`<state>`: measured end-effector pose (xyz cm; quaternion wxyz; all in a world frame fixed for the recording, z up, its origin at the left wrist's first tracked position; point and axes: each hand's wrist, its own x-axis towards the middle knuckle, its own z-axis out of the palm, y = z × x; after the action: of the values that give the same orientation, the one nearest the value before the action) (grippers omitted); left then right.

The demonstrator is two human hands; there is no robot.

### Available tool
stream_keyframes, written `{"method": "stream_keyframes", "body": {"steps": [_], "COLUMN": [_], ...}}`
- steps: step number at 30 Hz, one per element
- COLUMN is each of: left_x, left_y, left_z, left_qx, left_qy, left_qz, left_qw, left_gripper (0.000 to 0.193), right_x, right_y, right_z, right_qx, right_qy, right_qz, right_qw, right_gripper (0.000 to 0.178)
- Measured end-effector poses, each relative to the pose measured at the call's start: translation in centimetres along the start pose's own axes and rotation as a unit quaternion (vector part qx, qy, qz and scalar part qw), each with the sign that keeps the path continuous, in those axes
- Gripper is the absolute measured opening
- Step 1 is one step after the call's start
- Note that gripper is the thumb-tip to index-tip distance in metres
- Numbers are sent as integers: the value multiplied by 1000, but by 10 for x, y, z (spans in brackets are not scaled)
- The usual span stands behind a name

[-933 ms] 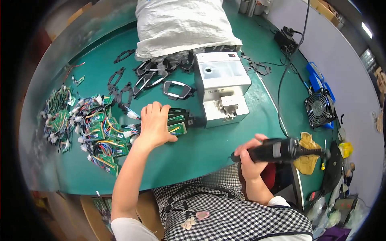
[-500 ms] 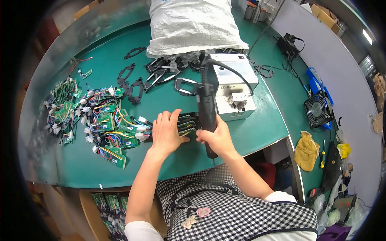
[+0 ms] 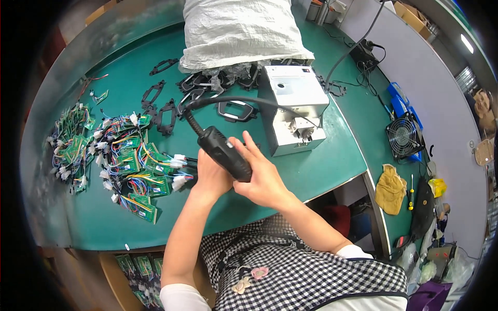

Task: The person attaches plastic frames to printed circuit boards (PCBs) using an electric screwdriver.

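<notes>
A black electric screwdriver [image 3: 223, 153] lies slanted in my right hand [image 3: 264, 181], its cable end up and to the left and its lower end by my palm. The bit does not show. The thumb is closed against the tool, while a couple of fingers stretch out past it. My left hand [image 3: 211, 173] is low over the green table, right beside the screwdriver. Its fingertips are mostly covered by the tool, so what they hold is hidden. Just left of that hand, white connectors [image 3: 178, 160] on dark cables reach toward it from a heap of green circuit boards [image 3: 150, 160].
A second heap of wired boards [image 3: 72, 147] lies farther left. Black frames [image 3: 236, 110] and flat black brackets [image 3: 166, 116] lie behind my hands, before a white woven sack [image 3: 244, 36]. A white metal machine [image 3: 295, 111] stands at right; beyond it is a fan [image 3: 403, 139].
My right hand has swung the screwdriver from nearly upright to a leftward slant and moved left, close against my left hand. The boards that showed between the hands are now covered.
</notes>
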<state>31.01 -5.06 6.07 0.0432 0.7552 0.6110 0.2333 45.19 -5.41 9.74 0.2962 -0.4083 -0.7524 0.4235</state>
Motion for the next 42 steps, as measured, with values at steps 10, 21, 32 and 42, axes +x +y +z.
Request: {"method": "stream_keyframes", "body": {"steps": [10,21,32,42], "left_x": [-9,-3,-14,-294], "left_y": [8,24,9,-44], "left_z": [-9,-17,-136,-273], "left_qx": [9,-81,-750,-358], "left_qy": [-46,37,233,473], "left_qz": [-11,-75,120,-97], "left_qw": [999,993,608,799], "left_gripper": [85,79,103,90], "right_x": [8,-58,-68,-42], "right_y": [25,37,34,15], "right_z": [-9,-50,-25,12], "right_qx": [12,272,189,148], "right_qy": [15,209,276,270], "right_qz": [49,87,-41,-102], "right_qw": [999,935,941,946], "right_gripper": [78,56,58,46]}}
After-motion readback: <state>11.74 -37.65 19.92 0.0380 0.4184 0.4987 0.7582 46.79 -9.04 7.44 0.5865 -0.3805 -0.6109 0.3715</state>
